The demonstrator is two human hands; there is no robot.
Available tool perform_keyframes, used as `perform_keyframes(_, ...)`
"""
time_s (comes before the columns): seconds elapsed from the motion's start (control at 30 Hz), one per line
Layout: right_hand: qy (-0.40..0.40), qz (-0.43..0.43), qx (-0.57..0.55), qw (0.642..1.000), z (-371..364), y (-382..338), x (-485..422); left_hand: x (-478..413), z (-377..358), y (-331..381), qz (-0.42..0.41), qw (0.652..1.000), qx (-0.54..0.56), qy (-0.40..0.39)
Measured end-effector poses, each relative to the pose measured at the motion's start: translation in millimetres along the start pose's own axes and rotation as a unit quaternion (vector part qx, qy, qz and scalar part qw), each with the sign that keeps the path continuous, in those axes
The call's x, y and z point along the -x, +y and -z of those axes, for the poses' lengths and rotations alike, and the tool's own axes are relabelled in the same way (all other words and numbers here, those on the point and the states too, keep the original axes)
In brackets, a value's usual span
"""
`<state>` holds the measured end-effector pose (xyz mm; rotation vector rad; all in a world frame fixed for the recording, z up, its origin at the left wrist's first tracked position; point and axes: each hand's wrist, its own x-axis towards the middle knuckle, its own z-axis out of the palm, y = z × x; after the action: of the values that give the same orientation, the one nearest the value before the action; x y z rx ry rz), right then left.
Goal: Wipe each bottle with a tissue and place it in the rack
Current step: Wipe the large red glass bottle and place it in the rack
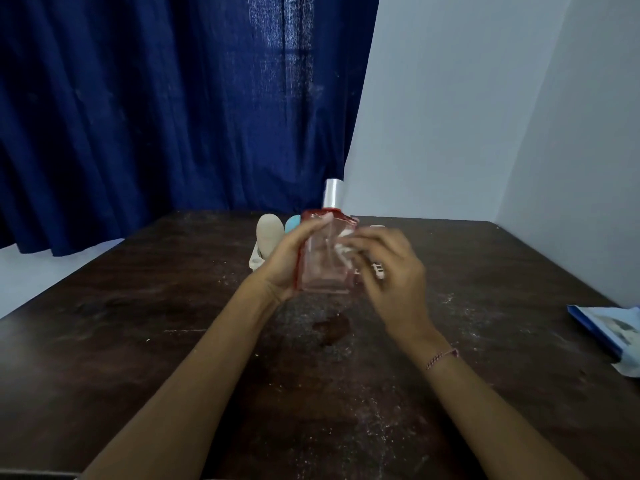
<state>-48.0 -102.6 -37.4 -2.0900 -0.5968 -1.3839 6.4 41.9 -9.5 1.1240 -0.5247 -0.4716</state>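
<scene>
A clear rectangular glass bottle (320, 261) with red edges and a silver cap is held upright above the middle of the dark table. My left hand (287, 258) grips its left side. My right hand (388, 268) presses a white tissue (343, 249) against the bottle's right face, its fingers curled around the tissue and blurred. Behind the bottle stands a white rack (255, 259), mostly hidden by my hands. A beige bottle (269, 233) and a light blue one (292, 223) stand in it.
A blue and white tissue packet (609, 329) lies at the table's right edge. The dark wooden table (138, 341) is speckled with white dust and has a dark stain near the middle. A blue curtain hangs behind the table, and a pale wall rises at the right.
</scene>
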Motion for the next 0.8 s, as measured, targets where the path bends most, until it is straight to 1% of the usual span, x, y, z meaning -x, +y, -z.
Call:
perform_keyframes(0.07,0.023,-0.039,0.014,0.999,5.0,5.3,-2.2,0.5,-6.5,-3.6,0.020,1.000,0.008,0.021)
perform_keyframes(0.13,0.012,-0.052,0.019,0.998,6.0,7.9,-2.0,0.3,-14.0,-4.6,0.018,0.999,0.007,0.034)
perform_keyframes(0.27,-0.015,-0.037,-0.036,0.999,3.4,4.4,-2.0,0.5,-11.7,4.9,-0.050,0.994,0.059,0.075)
perform_keyframes(0.37,-0.040,-0.015,-0.065,0.997,1.3,-0.2,-2.3,-1.8,-3.0,10.6,-0.103,0.982,0.114,0.111)
perform_keyframes(0.43,-0.041,-0.015,-0.072,0.996,-0.2,-2.3,-2.2,-3.8,1.2,10.2,-0.118,0.977,0.120,0.132)
perform_keyframes(0.6,0.003,-0.026,-0.053,0.998,6.0,3.7,-1.7,-6.3,-4.3,5.7,-0.071,0.982,0.026,0.171)
perform_keyframes(0.67,0.006,-0.028,-0.050,0.998,7.2,4.6,-0.9,-4.8,-5.0,7.2,-0.062,0.981,0.018,0.182)
perform_keyframes(0.8,0.038,-0.039,-0.062,0.997,8.3,5.4,-2.6,-7.6,-1.5,5.1,-0.035,0.982,0.023,0.184)
